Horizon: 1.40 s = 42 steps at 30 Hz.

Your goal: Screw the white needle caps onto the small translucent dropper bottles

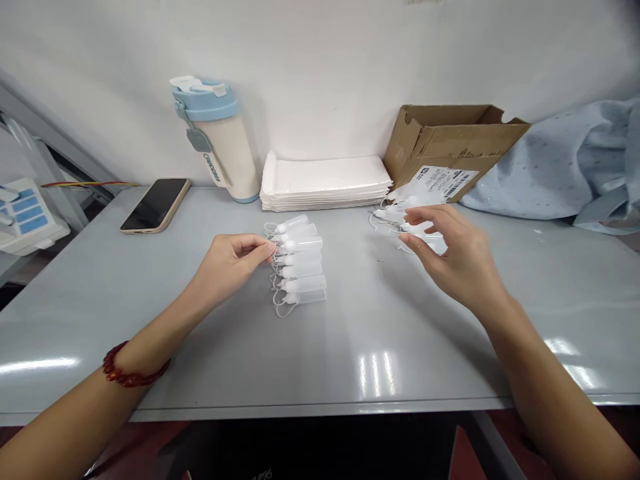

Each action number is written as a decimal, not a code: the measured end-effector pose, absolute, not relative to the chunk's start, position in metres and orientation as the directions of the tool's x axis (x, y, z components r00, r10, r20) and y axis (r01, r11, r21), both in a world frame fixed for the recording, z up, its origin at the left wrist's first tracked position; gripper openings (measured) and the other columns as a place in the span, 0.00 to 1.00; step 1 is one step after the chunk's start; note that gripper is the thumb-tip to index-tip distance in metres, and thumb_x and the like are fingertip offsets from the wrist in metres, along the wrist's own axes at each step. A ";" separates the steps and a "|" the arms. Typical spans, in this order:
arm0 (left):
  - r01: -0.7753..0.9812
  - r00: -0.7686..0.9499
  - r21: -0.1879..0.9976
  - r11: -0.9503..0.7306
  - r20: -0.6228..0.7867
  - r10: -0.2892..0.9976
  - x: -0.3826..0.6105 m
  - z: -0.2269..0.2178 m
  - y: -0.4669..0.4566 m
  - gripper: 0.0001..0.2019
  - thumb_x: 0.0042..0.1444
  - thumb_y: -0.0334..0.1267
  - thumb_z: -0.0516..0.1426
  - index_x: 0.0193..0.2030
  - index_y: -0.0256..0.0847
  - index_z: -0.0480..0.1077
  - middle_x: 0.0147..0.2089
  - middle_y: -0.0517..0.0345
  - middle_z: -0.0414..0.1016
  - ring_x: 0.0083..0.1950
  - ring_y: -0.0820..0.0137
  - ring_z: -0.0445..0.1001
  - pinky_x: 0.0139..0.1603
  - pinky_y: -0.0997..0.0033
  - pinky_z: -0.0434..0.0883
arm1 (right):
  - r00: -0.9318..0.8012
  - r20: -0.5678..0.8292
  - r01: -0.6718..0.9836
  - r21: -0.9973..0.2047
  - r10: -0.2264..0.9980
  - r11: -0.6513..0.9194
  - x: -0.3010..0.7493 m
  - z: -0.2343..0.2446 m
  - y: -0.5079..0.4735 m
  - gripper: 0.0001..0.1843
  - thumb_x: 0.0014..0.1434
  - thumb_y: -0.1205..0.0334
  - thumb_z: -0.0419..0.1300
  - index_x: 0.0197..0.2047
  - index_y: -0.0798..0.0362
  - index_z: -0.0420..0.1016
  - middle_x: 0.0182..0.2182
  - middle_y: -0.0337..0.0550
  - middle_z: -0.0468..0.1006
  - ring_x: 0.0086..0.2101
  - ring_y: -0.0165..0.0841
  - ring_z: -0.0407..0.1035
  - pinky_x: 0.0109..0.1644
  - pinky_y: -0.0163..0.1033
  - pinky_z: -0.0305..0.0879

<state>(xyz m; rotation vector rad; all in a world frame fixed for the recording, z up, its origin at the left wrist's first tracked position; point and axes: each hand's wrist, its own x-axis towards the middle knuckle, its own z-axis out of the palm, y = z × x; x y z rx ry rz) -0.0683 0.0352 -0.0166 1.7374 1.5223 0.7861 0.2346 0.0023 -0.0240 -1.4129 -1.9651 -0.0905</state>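
Several small translucent dropper bottles with thin cap loops lie side by side in a column mid-table, their nozzles toward the left. At that nozzle end is my left hand, thumb and forefinger pinched on the tip of one dropper bottle. A loose cluster of similar bottles lies in front of the cardboard box, partly hidden by my right hand. Over that cluster my right hand holds nothing, its thumb and forefinger apart. A red bead bracelet circles my left wrist.
Along the wall stand a cream and blue tumbler, a stack of white padded envelopes and an open cardboard box. A phone lies at the left; a light blue cloth bag rests at the right. The table's front edge runs below.
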 end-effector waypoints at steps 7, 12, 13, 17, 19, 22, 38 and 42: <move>0.671 0.099 0.735 -0.092 0.034 0.995 -0.067 -0.017 0.034 0.12 0.51 0.41 0.56 0.22 0.38 0.69 0.22 0.63 0.68 0.23 0.75 0.61 0.24 0.77 0.60 | -0.151 0.482 0.934 -0.216 0.863 0.285 0.266 -0.028 0.014 0.06 0.58 0.65 0.57 0.40 0.51 0.74 0.38 0.47 0.78 0.38 0.42 0.73 0.37 0.45 0.68; 0.701 0.063 0.702 -0.127 0.117 0.991 -0.070 -0.020 0.034 0.12 0.52 0.43 0.54 0.24 0.38 0.71 0.21 0.63 0.64 0.23 0.75 0.59 0.22 0.76 0.57 | -0.084 0.262 0.978 -0.161 0.961 0.130 0.290 -0.035 0.020 0.08 0.57 0.67 0.57 0.38 0.56 0.76 0.38 0.53 0.78 0.40 0.45 0.71 0.36 0.44 0.64; 0.705 0.056 0.697 -0.129 0.126 0.990 -0.070 -0.020 0.034 0.12 0.52 0.43 0.54 0.24 0.38 0.70 0.21 0.62 0.64 0.23 0.75 0.59 0.23 0.76 0.57 | -0.077 0.238 0.981 -0.153 0.968 0.116 0.292 -0.035 0.019 0.08 0.57 0.68 0.56 0.38 0.57 0.76 0.38 0.54 0.78 0.40 0.46 0.71 0.36 0.44 0.63; 0.712 0.035 0.690 -0.130 0.150 0.988 -0.069 -0.021 0.034 0.13 0.52 0.43 0.54 0.23 0.37 0.69 0.21 0.63 0.62 0.23 0.76 0.57 0.22 0.76 0.56 | -0.047 0.136 0.991 -0.116 0.990 0.063 0.290 -0.031 0.015 0.11 0.56 0.71 0.53 0.40 0.59 0.75 0.41 0.55 0.77 0.42 0.47 0.69 0.38 0.43 0.62; 0.710 0.034 0.690 -0.139 0.163 0.986 -0.069 -0.021 0.033 0.13 0.52 0.43 0.54 0.23 0.37 0.69 0.20 0.63 0.61 0.23 0.76 0.57 0.22 0.76 0.55 | -0.029 0.087 0.994 -0.105 0.996 0.039 0.288 -0.029 0.014 0.11 0.55 0.70 0.53 0.40 0.59 0.75 0.41 0.54 0.77 0.42 0.46 0.69 0.38 0.43 0.62; 0.702 0.035 0.695 -0.154 0.183 0.983 -0.069 -0.023 0.033 0.13 0.53 0.42 0.54 0.23 0.37 0.69 0.20 0.64 0.61 0.22 0.76 0.56 0.23 0.76 0.55 | -0.013 0.009 0.994 -0.105 1.000 0.014 0.289 -0.027 0.012 0.11 0.56 0.66 0.54 0.39 0.60 0.75 0.38 0.55 0.77 0.39 0.45 0.70 0.38 0.44 0.62; 0.539 0.473 0.686 -0.489 0.234 0.850 -0.048 -0.012 -0.005 0.08 0.59 0.36 0.54 0.39 0.37 0.73 0.26 0.63 0.72 0.24 0.78 0.64 0.26 0.79 0.63 | -0.450 0.267 0.651 -0.555 0.852 0.517 0.206 -0.014 -0.019 0.09 0.59 0.64 0.57 0.43 0.53 0.72 0.38 0.42 0.76 0.36 0.31 0.70 0.40 0.37 0.67; 0.524 0.511 0.717 -0.460 0.167 0.843 -0.046 -0.015 -0.007 0.08 0.60 0.37 0.54 0.40 0.37 0.73 0.27 0.63 0.72 0.24 0.78 0.64 0.27 0.79 0.64 | -0.512 0.298 0.563 -0.592 0.806 0.576 0.192 -0.018 -0.026 0.10 0.60 0.68 0.56 0.46 0.54 0.71 0.39 0.43 0.75 0.37 0.30 0.70 0.42 0.35 0.67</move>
